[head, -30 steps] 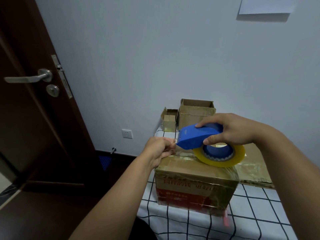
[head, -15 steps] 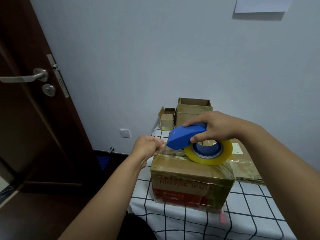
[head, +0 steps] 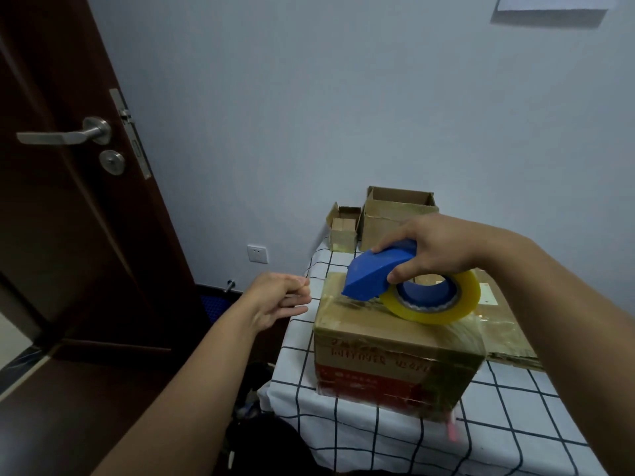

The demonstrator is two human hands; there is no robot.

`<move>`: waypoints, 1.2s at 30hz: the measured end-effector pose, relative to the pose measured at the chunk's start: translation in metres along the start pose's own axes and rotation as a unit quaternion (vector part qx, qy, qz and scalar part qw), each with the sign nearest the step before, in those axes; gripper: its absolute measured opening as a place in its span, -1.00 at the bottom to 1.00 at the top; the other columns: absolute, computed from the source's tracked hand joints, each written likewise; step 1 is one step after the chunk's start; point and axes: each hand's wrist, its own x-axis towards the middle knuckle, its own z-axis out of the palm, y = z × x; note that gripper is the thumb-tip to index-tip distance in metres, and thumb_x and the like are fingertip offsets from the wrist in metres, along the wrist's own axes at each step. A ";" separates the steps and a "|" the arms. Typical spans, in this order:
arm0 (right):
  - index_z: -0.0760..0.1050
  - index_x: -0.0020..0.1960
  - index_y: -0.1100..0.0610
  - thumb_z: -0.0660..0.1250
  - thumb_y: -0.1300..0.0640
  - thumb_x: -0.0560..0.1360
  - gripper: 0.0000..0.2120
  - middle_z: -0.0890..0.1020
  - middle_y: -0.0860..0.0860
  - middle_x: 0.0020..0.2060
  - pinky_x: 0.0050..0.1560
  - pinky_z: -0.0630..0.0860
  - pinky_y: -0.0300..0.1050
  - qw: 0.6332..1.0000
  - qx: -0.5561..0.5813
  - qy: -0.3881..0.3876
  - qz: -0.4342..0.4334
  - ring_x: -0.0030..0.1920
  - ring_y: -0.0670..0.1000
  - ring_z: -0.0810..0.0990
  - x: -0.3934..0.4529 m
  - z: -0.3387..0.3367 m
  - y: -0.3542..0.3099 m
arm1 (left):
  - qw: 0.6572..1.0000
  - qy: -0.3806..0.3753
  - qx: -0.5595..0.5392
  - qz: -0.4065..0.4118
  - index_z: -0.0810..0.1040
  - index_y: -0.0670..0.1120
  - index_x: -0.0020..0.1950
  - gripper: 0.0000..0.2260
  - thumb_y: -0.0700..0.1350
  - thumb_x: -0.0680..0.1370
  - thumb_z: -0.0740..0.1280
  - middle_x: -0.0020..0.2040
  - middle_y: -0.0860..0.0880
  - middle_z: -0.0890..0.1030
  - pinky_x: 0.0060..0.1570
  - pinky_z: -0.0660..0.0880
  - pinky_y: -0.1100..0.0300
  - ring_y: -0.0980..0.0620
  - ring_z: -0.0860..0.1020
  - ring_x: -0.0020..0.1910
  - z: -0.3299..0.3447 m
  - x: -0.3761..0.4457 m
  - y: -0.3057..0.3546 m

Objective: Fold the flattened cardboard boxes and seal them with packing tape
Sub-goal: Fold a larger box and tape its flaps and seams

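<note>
My left hand (head: pixel 280 297) hangs at 9 o'clock of the taped cardboard box (head: pixel 395 355), apart from it, fingers loosely curled, holding nothing. The box sits on the checked tablecloth (head: pixel 498 438). My right hand (head: pixel 433 250) grips the blue tape dispenser (head: pixel 376 273), its yellow tape roll (head: pixel 434 298) resting on the box top. At 3 o'clock lies a flattened cardboard sheet (head: pixel 505 334). At 12 o'clock stand 2 open boxes, small (head: pixel 343 228) and larger (head: pixel 395 218).
</note>
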 end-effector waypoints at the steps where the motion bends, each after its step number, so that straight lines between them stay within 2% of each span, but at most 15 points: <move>1: 0.49 0.33 -0.18 0.44 -0.16 0.45 -0.54 0.56 -0.19 0.13 0.17 0.45 -0.09 1.000 0.006 0.002 0.000 0.02 -0.16 0.51 0.000 0.001 0.000 | 1.000 -0.004 -0.002 -0.001 0.60 -0.21 0.00 -0.92 -0.25 0.60 0.31 -0.29 -0.08 0.66 -0.20 0.64 0.10 -0.02 0.68 -0.23 0.000 0.000 -0.001; 5: 0.49 0.31 -0.20 0.45 -0.13 0.45 -0.56 0.54 -0.19 0.09 0.17 0.44 -0.09 1.000 0.029 0.002 0.007 0.02 -0.16 0.51 -0.002 0.002 0.002 | 1.000 -0.010 -0.017 -0.004 0.59 -0.23 0.00 -0.92 -0.27 0.60 0.30 -0.17 -0.15 0.63 -0.27 0.65 0.12 -0.04 0.69 -0.27 0.001 0.002 -0.006; 9: 0.48 0.30 -0.22 0.45 -0.14 0.45 -0.57 0.55 -0.19 0.12 0.19 0.45 -0.08 0.999 0.046 0.017 0.007 0.05 -0.14 0.52 -0.004 0.005 0.006 | 1.000 -0.017 -0.006 -0.017 0.59 -0.23 0.04 -0.90 -0.26 0.61 0.28 -0.11 -0.16 0.63 -0.24 0.65 0.13 -0.08 0.67 -0.16 0.006 0.001 -0.012; 15: 0.49 0.30 -0.22 0.45 -0.15 0.44 -0.56 0.55 -0.22 0.08 0.13 0.45 -0.13 0.998 0.056 0.037 0.001 0.03 -0.17 0.52 -0.009 0.008 0.012 | 0.999 -0.033 0.002 -0.025 0.60 -0.22 0.10 -0.86 -0.23 0.61 0.28 -0.22 -0.06 0.66 -0.14 0.60 0.13 0.00 0.64 -0.17 0.010 0.002 -0.022; 18: 0.49 0.30 -0.21 0.44 -0.14 0.45 -0.56 0.57 -0.20 0.10 0.15 0.46 -0.11 0.997 0.060 0.041 0.002 0.03 -0.16 0.53 -0.010 0.009 0.012 | 0.998 -0.038 0.032 -0.031 0.61 -0.20 0.13 -0.83 -0.21 0.62 0.26 -0.09 -0.10 0.66 -0.15 0.60 0.13 -0.02 0.65 -0.10 0.011 0.001 -0.023; 21: 0.49 0.30 -0.22 0.44 -0.14 0.45 -0.58 0.58 -0.18 0.10 0.15 0.48 -0.08 0.997 0.061 0.042 0.001 0.03 -0.15 0.54 -0.010 0.009 0.010 | 0.991 -0.039 0.130 -0.013 0.58 -0.15 0.17 -0.81 -0.15 0.64 0.24 0.01 -0.11 0.64 -0.17 0.61 0.11 0.00 0.65 -0.11 0.014 -0.005 -0.017; 23: 0.49 0.30 -0.21 0.44 -0.12 0.46 -0.58 0.58 -0.17 0.10 0.15 0.47 -0.09 0.997 0.063 0.044 0.003 0.01 -0.16 0.54 -0.010 0.010 0.010 | 0.965 -0.031 0.262 0.003 0.46 -0.05 0.29 -0.76 -0.07 0.63 0.27 0.03 -0.09 0.59 -0.24 0.61 0.12 -0.01 0.62 -0.11 0.018 -0.012 -0.017; 25: 0.49 0.30 -0.20 0.44 -0.11 0.46 -0.58 0.58 -0.17 0.10 0.14 0.47 -0.10 0.997 0.062 0.048 0.005 0.01 -0.16 0.53 -0.010 0.009 0.010 | 0.940 -0.012 0.342 0.011 0.37 0.06 0.31 -0.72 -0.04 0.61 0.30 0.01 -0.04 0.56 -0.15 0.64 0.05 -0.04 0.61 -0.03 0.019 -0.013 -0.025; 27: 0.48 0.31 -0.20 0.43 -0.12 0.46 -0.58 0.58 -0.16 0.10 0.15 0.48 -0.08 0.997 0.057 0.051 0.005 0.02 -0.15 0.54 -0.010 0.010 0.010 | 0.944 0.028 0.322 0.066 0.39 0.04 0.39 -0.66 -0.09 0.61 0.27 0.15 -0.05 0.58 0.07 0.60 0.00 -0.03 0.58 0.08 0.021 -0.014 -0.036; 29: 0.48 0.31 -0.19 0.43 -0.13 0.46 -0.57 0.57 -0.17 0.09 0.15 0.48 -0.08 0.997 0.054 0.051 0.005 0.01 -0.15 0.53 -0.009 0.011 0.010 | 0.958 0.060 0.238 0.147 0.37 0.02 0.47 -0.61 -0.15 0.64 0.22 0.34 0.00 0.52 0.20 0.52 0.10 0.08 0.52 0.21 0.023 -0.015 -0.038; 31: 0.49 0.31 -0.19 0.43 -0.12 0.46 -0.57 0.55 -0.19 0.06 0.14 0.48 -0.10 0.997 0.053 0.050 0.003 0.00 -0.15 0.53 -0.009 0.012 0.010 | 0.966 -0.014 0.172 0.194 0.34 0.16 0.45 -0.61 -0.13 0.65 0.21 0.31 0.18 0.49 0.07 0.49 0.32 0.25 0.49 0.17 0.030 -0.029 -0.036; 32: 0.49 0.31 -0.19 0.43 -0.12 0.46 -0.57 0.55 -0.19 0.06 0.13 0.48 -0.10 0.997 0.052 0.052 0.004 0.00 -0.15 0.53 -0.009 0.012 0.010 | 0.962 -0.060 0.181 0.197 0.31 0.26 0.42 -0.60 -0.07 0.63 0.26 0.26 0.26 0.47 0.03 0.48 0.35 0.28 0.49 0.15 0.033 -0.033 -0.040; 33: 0.49 0.31 -0.20 0.43 -0.13 0.46 -0.57 0.55 -0.19 0.07 0.13 0.48 -0.10 0.997 0.053 0.053 0.005 0.00 -0.14 0.53 -0.009 0.012 0.010 | 0.953 -0.091 0.213 0.193 0.27 0.31 0.43 -0.53 0.04 0.57 0.34 0.28 0.26 0.45 0.10 0.50 0.29 0.24 0.48 0.21 0.036 -0.036 -0.043; 34: 0.49 0.31 -0.20 0.43 -0.13 0.46 -0.57 0.56 -0.19 0.07 0.14 0.48 -0.10 0.997 0.055 0.052 0.008 0.00 -0.14 0.54 -0.009 0.012 0.011 | 0.943 -0.106 0.249 0.193 0.16 0.30 0.51 -0.34 0.16 0.49 0.41 0.37 0.21 0.41 0.22 0.49 0.14 0.16 0.44 0.31 0.036 -0.037 -0.048; 36: 0.48 0.32 -0.20 0.43 -0.13 0.46 -0.57 0.55 -0.18 0.08 0.15 0.47 -0.09 0.997 0.056 0.051 0.010 0.01 -0.13 0.53 -0.009 0.012 0.010 | 0.936 -0.100 0.281 0.187 -0.09 0.27 0.57 -0.05 0.29 0.38 0.46 0.52 0.12 0.26 0.36 0.41 -0.06 0.04 0.33 0.45 0.033 -0.036 -0.053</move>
